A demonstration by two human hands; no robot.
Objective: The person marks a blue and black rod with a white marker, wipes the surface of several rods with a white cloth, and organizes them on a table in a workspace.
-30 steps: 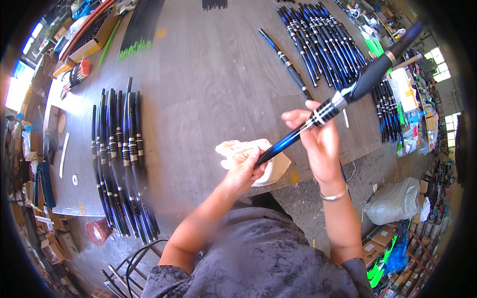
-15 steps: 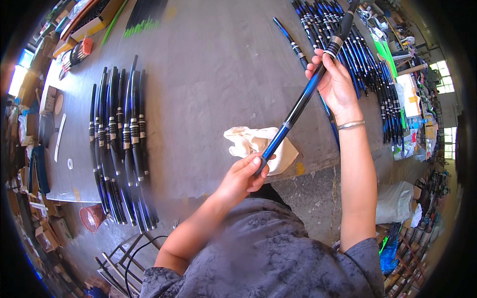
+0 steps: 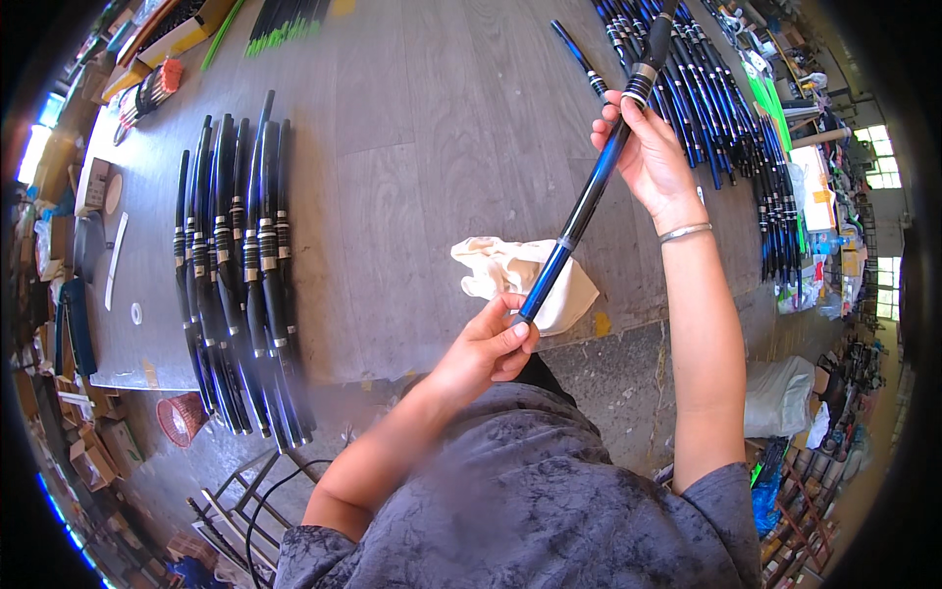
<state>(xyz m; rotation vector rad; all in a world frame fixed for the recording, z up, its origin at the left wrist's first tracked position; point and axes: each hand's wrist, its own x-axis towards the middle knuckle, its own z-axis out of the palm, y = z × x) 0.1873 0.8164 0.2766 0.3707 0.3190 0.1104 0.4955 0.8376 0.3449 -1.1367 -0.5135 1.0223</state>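
A glossy blue-and-black fishing rod [image 3: 590,196] slants across the front of me, its dark upper part reaching the far right. My right hand [image 3: 650,157] is closed around it just below the silver and black rings. At the rod's near end, my left hand [image 3: 498,341] pinches it between thumb and fingers. Behind that end, a crumpled cream cloth [image 3: 571,296] lies at the table's front edge. Another blue rod [image 3: 579,57] lies partly hidden behind my right hand. Beyond it is a pile of similar rods [image 3: 695,93].
On the left of the grey table [image 3: 383,216], a row of dark rods [image 3: 224,255] overhangs the front edge. A white ring [image 3: 136,313] and bundled sticks [image 3: 147,93] lie farther left. A red basket [image 3: 183,419] and a metal frame [image 3: 245,501] stand below; a white sack [image 3: 780,398] is at right.
My left hand and the rod's near end have shifted slightly up and right. The right hand has moved a little left, still gripping the rod. The whole view has shifted slightly.
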